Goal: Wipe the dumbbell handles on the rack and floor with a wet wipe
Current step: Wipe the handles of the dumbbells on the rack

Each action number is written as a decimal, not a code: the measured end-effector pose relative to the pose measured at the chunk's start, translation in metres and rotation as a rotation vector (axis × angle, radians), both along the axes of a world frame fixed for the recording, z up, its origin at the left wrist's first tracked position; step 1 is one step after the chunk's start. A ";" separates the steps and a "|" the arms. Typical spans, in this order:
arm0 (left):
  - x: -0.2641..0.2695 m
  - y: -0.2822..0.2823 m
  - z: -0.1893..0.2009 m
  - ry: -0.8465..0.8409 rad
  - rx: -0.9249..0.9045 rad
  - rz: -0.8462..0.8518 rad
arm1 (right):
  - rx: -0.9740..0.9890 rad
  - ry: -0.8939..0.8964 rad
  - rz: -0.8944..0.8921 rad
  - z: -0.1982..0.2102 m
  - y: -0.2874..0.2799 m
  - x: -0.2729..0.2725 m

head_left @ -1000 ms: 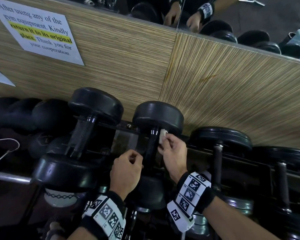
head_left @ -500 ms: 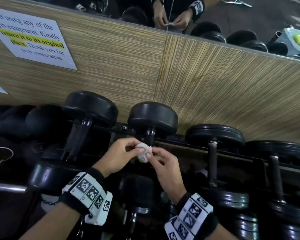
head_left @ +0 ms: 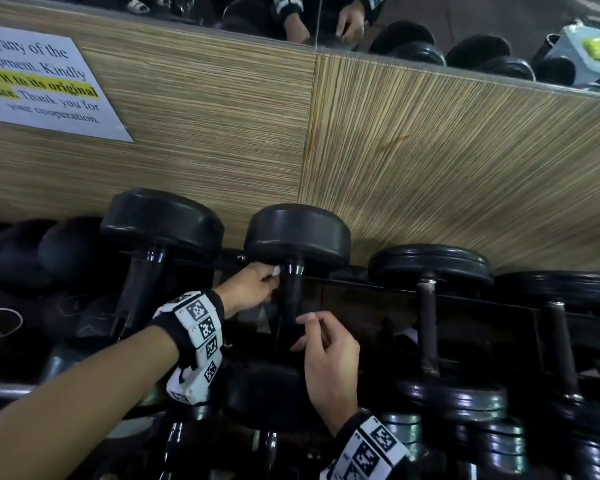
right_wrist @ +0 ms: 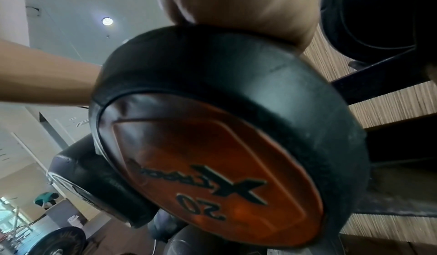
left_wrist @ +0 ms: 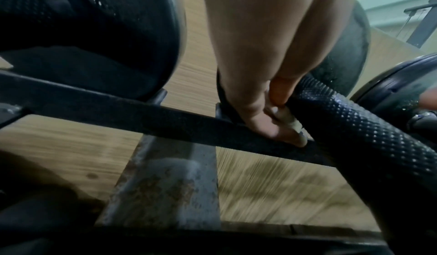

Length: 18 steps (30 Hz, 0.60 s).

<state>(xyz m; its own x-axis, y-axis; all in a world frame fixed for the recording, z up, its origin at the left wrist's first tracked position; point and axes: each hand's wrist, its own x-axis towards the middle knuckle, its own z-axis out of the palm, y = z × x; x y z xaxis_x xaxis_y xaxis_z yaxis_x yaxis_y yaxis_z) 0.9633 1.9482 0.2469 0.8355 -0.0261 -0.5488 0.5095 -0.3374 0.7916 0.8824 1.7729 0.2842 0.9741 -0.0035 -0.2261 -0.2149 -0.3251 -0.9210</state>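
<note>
The left hand (head_left: 253,287) pinches the wet wipe (head_left: 276,270) against the far end of the dumbbell handle (head_left: 291,299) on the rack (left_wrist: 151,117). The right hand (head_left: 329,358) hangs loosely curled, empty. The small wad could slip from the fingers on the knurled grip.

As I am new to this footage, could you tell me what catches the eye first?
The left hand pinches a small white wet wipe against the top of a black knurled dumbbell handle on the rack. The right hand hovers beside the handle's lower part, holding nothing. A printed notice hangs upper left on the wood-grain wall.
</note>
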 end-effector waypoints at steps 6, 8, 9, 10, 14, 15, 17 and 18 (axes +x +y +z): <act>-0.001 0.006 0.008 -0.049 -0.094 0.058 | 0.014 0.035 0.004 0.004 0.000 -0.001; -0.006 0.003 0.013 -0.161 -0.019 0.069 | 0.021 0.031 0.009 0.006 0.000 0.000; -0.010 0.001 0.015 -0.215 0.041 0.069 | 0.019 0.026 0.014 0.006 0.000 0.000; -0.014 -0.002 0.018 -0.282 0.114 0.056 | 0.016 0.020 0.019 0.007 0.001 0.000; -0.021 -0.007 0.017 -0.455 0.294 -0.014 | 0.020 0.006 0.019 0.007 0.001 0.000; -0.019 -0.005 0.013 -0.404 0.276 -0.025 | 0.016 0.005 0.024 0.007 0.001 0.000; -0.010 0.000 0.007 -0.229 0.237 -0.107 | 0.012 0.008 0.028 0.007 0.002 -0.001; -0.006 0.001 0.006 -0.169 0.217 -0.149 | 0.013 0.012 0.027 0.008 0.002 -0.001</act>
<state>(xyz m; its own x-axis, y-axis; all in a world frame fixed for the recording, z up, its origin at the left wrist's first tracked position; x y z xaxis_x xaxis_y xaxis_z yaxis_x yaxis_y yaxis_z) 0.9573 1.9489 0.2527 0.9113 -0.0523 -0.4084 0.3089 -0.5690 0.7622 0.8818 1.7745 0.2919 0.9711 0.0258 -0.2373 -0.2170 -0.3190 -0.9226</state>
